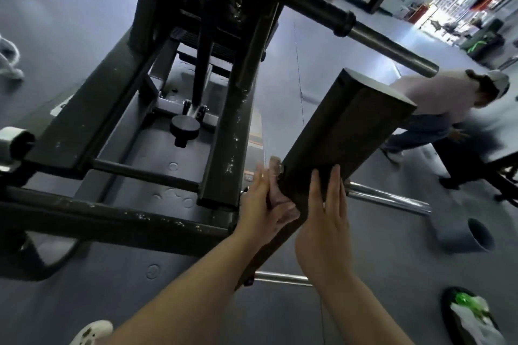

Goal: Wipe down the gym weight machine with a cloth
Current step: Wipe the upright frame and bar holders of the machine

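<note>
The dark metal weight machine (179, 98) fills the left and middle of the head view. A thick dark post (344, 131) of it slants up toward the right. My left hand (263, 204) holds a small pale cloth (277, 193) against the post's left edge, low down. My right hand (325, 221) lies flat on the post's front face, fingers straight and pointing up.
A steel weight bar (392, 50) juts out above the post and chrome bars (392, 199) lie behind it. A person (437, 109) bends over at the right. A grey tube (471, 235) and a bin with a plastic bag (471, 314) sit on the grey floor.
</note>
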### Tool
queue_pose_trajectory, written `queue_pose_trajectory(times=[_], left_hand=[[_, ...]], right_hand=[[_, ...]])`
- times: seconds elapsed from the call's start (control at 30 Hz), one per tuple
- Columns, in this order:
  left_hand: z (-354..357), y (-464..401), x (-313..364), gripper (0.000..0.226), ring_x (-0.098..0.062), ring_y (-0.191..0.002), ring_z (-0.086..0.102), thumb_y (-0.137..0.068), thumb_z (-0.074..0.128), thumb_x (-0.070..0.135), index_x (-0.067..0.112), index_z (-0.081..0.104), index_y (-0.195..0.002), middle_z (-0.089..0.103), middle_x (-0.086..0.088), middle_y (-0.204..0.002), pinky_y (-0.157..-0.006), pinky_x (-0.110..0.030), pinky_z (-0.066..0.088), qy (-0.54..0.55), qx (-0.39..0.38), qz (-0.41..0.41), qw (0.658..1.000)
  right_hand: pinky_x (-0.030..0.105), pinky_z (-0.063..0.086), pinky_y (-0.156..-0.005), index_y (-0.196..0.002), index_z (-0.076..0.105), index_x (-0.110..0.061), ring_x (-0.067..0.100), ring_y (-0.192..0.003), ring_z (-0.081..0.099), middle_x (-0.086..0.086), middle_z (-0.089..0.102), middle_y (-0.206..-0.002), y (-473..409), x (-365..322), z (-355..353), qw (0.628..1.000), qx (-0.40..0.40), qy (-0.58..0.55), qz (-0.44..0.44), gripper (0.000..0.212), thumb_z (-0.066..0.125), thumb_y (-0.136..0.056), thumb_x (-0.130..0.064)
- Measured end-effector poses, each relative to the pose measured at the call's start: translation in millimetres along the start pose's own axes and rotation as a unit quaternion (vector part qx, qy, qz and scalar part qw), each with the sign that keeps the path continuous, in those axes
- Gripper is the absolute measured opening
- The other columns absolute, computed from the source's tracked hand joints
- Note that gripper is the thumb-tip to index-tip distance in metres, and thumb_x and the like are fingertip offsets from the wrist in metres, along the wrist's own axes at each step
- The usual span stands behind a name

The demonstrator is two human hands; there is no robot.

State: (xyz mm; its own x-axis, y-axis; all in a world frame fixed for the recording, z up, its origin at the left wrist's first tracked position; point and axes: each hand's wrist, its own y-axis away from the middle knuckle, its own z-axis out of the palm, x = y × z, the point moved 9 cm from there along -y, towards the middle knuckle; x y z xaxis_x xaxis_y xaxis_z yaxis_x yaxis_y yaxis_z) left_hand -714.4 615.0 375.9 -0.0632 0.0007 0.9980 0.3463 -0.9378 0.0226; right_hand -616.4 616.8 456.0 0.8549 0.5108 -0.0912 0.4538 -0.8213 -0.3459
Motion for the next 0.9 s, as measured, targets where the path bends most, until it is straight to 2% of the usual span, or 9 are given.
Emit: queue_pose_trajectory(times=[0.07, 0.13, 0.3, 0.4, 0.5, 0.63, 0.77, 0.83, 0.9], left_hand=[[-0.2, 3.7, -1.7, 0.039, 0.021, -0.079, 0.056, -0.099, 0.044, 0.013, 0.026, 0.044, -0.136, 0.064, 0.036, -0.08, -0.069, -0.004, 0.047, 0.01, -0.011, 0.025, 1.0], [0.1, 6.4, -10.5, 0.041, 0.01, -0.062, 0.056, -0.096, 0.042, 0.03, 0.047, 0.039, -0.133, 0.059, 0.032, -0.069, -0.058, -0.007, 0.045, 0.042, 0.012, 0.023, 0.999], [2.7, 4.0, -0.8, 0.071, -0.006, -0.136, 0.036, -0.087, 0.043, 0.065, 0.029, 0.028, -0.146, 0.039, 0.015, -0.146, -0.109, -0.029, 0.035, 0.065, 0.054, 0.051, 0.995], [6.4, 1.6, -0.8, 0.066, -0.011, -0.13, 0.043, -0.086, 0.041, 0.068, 0.044, 0.024, -0.145, 0.041, 0.006, -0.142, -0.104, -0.034, 0.043, 0.039, 0.062, 0.059, 0.996], [8.5, 0.2, -15.8, 0.048, 0.002, -0.124, 0.043, -0.1, 0.039, 0.042, 0.062, 0.016, -0.137, 0.04, 0.023, -0.133, -0.104, -0.025, 0.041, -0.002, 0.046, 0.046, 0.998], [7.8, 7.1, -41.1, 0.06, 0.006, -0.123, 0.038, -0.1, 0.045, 0.028, 0.042, 0.011, -0.147, 0.03, 0.035, -0.132, -0.101, -0.017, 0.037, -0.096, 0.038, 0.071, 0.992], [3.6, 18.4, -69.6, 0.062, 0.015, -0.116, 0.038, -0.099, 0.045, 0.031, 0.056, 0.005, -0.139, 0.031, 0.031, -0.128, -0.091, -0.002, 0.033, -0.108, 0.044, 0.051, 0.992], [4.3, 20.2, -78.9, 0.077, 0.008, -0.124, 0.035, -0.096, 0.051, 0.034, 0.06, -0.007, -0.139, 0.029, 0.016, -0.139, -0.098, -0.009, 0.036, -0.131, 0.033, 0.053, 0.989], [4.9, 19.9, -94.8, 0.075, -0.008, -0.131, 0.038, -0.093, 0.049, 0.045, 0.056, -0.006, -0.142, 0.029, 0.008, -0.146, -0.105, -0.034, 0.042, -0.134, 0.024, 0.035, 0.99]], right_hand=[[0.053, 0.043, -0.097, -0.147, 0.016, -0.014, 0.037, -0.139, 0.021, 0.007, 0.003, -0.156, 4.0, 0.0, 10.3, 1.0, -0.022, 0.001, -0.003, 0.102, 0.069, -0.063, 0.008], [0.054, 0.046, -0.096, -0.148, 0.014, -0.013, 0.036, -0.14, 0.019, 0.008, 0.003, -0.156, 7.6, 0.5, 15.4, 0.999, -0.031, 0.005, -0.006, 0.101, 0.067, -0.063, 0.005], [0.056, 0.046, -0.095, -0.147, 0.019, -0.011, 0.041, -0.137, 0.025, 0.017, 0.008, -0.155, 14.9, -3.0, 25.5, 0.999, -0.034, 0.018, -0.003, 0.086, 0.058, -0.07, -0.008], [0.055, 0.047, -0.093, -0.147, 0.022, -0.01, 0.045, -0.135, 0.029, 0.021, 0.01, -0.154, 22.5, -3.6, 36.9, 0.999, -0.041, 0.035, 0.001, 0.085, 0.06, -0.071, -0.016], [0.055, 0.046, -0.09, -0.147, 0.023, -0.009, 0.043, -0.136, 0.019, 0.024, 0.012, -0.153, 31.7, -0.6, 51.7, 0.998, -0.043, 0.046, -0.003, 0.095, 0.073, -0.066, -0.014], [0.059, 0.045, -0.09, -0.146, 0.025, -0.009, 0.043, -0.135, 0.015, 0.024, 0.012, -0.152, 46.8, 1.8, 70.4, 0.998, -0.05, 0.041, -0.017, 0.082, 0.055, -0.07, -0.013], [0.061, 0.048, -0.085, -0.146, 0.025, -0.013, 0.045, -0.134, 0.016, 0.024, 0.011, -0.152, 63.7, 3.9, 91.8, 0.996, -0.08, 0.04, -0.025, 0.084, 0.054, -0.067, -0.012], [0.062, 0.05, -0.083, -0.147, 0.024, -0.014, 0.045, -0.135, 0.015, 0.022, 0.007, -0.154, 68.9, 5.2, 101.3, 0.994, -0.092, 0.042, -0.032, 0.087, 0.054, -0.065, -0.014], [0.06, 0.052, -0.081, -0.148, 0.023, -0.016, 0.044, -0.136, 0.014, 0.018, -0.004, -0.158, 74.3, 6.3, 107.8, 0.993, -0.098, 0.048, -0.039, 0.092, 0.058, -0.064, -0.016]])
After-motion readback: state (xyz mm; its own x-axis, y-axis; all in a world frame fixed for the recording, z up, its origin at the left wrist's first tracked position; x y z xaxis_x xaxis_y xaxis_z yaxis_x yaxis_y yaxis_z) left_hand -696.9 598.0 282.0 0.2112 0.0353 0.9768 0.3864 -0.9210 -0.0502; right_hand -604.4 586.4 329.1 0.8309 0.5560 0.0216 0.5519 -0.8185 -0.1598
